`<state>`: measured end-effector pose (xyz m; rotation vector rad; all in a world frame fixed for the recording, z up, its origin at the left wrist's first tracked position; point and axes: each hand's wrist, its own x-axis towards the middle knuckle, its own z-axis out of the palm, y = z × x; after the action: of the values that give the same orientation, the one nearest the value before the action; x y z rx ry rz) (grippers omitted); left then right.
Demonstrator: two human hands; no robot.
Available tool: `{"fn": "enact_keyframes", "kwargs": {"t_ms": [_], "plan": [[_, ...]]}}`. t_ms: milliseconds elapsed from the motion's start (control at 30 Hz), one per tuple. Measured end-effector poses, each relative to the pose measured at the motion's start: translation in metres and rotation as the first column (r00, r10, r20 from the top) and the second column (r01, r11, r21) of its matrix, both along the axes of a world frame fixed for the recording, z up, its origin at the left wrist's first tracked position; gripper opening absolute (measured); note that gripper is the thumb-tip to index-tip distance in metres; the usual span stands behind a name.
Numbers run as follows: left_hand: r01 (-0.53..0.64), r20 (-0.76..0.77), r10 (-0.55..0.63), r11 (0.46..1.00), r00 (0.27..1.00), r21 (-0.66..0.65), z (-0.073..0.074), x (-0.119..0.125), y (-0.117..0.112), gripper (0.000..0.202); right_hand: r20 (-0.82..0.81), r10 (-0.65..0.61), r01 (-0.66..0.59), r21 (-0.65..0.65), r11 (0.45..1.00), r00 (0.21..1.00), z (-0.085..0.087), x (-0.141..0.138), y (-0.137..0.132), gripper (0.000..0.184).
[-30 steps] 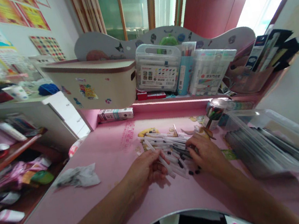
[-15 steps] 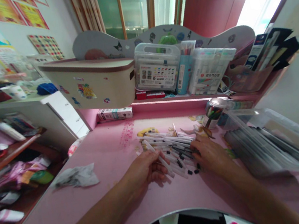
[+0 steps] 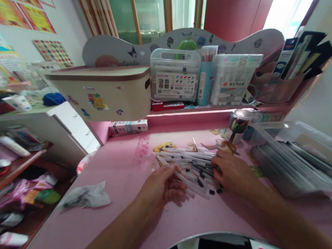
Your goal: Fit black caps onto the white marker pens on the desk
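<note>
Between thumb and fingers of my left hand (image 3: 163, 186) is a white pen (image 3: 181, 178), slanting up and to the left over a heap of pens. The pile of white pens (image 3: 186, 153) lies on the pink desk, with small black caps (image 3: 211, 192) scattered among and in front of it. My right hand (image 3: 232, 170) rests at the pile's right side, its fingers curled in against the pens. What those fingertips hold, if anything, is hidden.
At right stands a clear plastic box (image 3: 302, 140) of dark pens, behind it a can (image 3: 238, 123). A crumpled tissue (image 3: 90, 195) lies at left. The shelf above carries a beige bin (image 3: 110, 93) and marker cases (image 3: 175, 76).
Both hands keep nearly the same place over the pile. The white pen in my left hand has shifted only slightly, and the view has moved a little.
</note>
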<state>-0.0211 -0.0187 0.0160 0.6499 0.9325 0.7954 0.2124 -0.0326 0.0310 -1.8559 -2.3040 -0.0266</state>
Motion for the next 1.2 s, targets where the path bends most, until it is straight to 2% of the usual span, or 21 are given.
{"fn": "enact_keyframes", "kwargs": {"t_ms": [133, 267, 367, 500, 667, 833, 900, 933, 1033, 1100, 1200], "plan": [[-0.171, 0.031, 0.172, 0.984, 0.985, -0.043, 0.008, 0.001, 0.004, 0.018, -0.213, 0.083, -0.084, 0.004, 0.996, 0.974, 0.007, 0.004, -0.003, 0.009], [-0.348, 0.072, 0.355, 0.933, 0.932, -0.093, 0.014, 0.001, 0.010, 0.018, -0.473, 0.123, -0.189, -0.093, 0.978, 0.872, 0.014, 0.004, -0.007, 0.007], [-0.410, 0.095, 0.419, 0.906, 0.903, -0.103, 0.016, 0.001, 0.012, 0.019, -0.554, 0.120, -0.238, -0.145, 0.961, 0.824, 0.015, 0.002, -0.009, 0.005], [-0.411, 0.075, 0.417, 0.907, 0.906, -0.090, 0.018, 0.002, 0.011, 0.021, -0.592, 0.113, -0.246, -0.149, 0.958, 0.798, 0.015, 0.000, -0.009, 0.004], [-0.359, 0.058, 0.360, 0.933, 0.931, -0.033, 0.016, 0.003, 0.008, 0.020, -0.613, 0.089, -0.246, -0.176, 0.953, 0.785, 0.013, -0.002, -0.010, 0.006], [-0.288, 0.107, 0.286, 0.958, 0.952, 0.004, 0.011, -0.001, 0.007, 0.018, -0.653, 0.072, -0.250, -0.184, 0.951, 0.754, 0.014, -0.003, -0.010, 0.008], [-0.290, 0.124, 0.285, 0.957, 0.950, 0.016, 0.011, -0.002, 0.008, 0.015, -0.734, 0.037, -0.250, -0.184, 0.951, 0.679, 0.013, -0.004, -0.009, 0.008], [-0.290, 0.130, 0.285, 0.957, 0.950, 0.022, 0.011, -0.003, 0.008, 0.014, -0.792, 0.012, -0.259, -0.185, 0.948, 0.610, 0.012, -0.004, -0.009, 0.008], [-0.280, 0.140, 0.273, 0.959, 0.952, 0.031, 0.013, -0.002, 0.007, 0.013, -0.943, -0.097, -0.330, -0.206, 0.921, 0.319, 0.005, -0.007, -0.007, 0.013], [-0.262, 0.157, 0.254, 0.964, 0.954, 0.036, 0.015, 0.000, 0.004, 0.012, -0.969, -0.179, -0.390, -0.233, 0.891, 0.170, 0.000, -0.010, -0.007, 0.017], [-0.177, 0.215, 0.175, 0.984, 0.961, -0.011, 0.016, 0.003, 0.001, 0.015, -0.962, -0.249, -0.499, -0.270, 0.824, 0.110, -0.003, -0.013, -0.010, 0.025]]}}
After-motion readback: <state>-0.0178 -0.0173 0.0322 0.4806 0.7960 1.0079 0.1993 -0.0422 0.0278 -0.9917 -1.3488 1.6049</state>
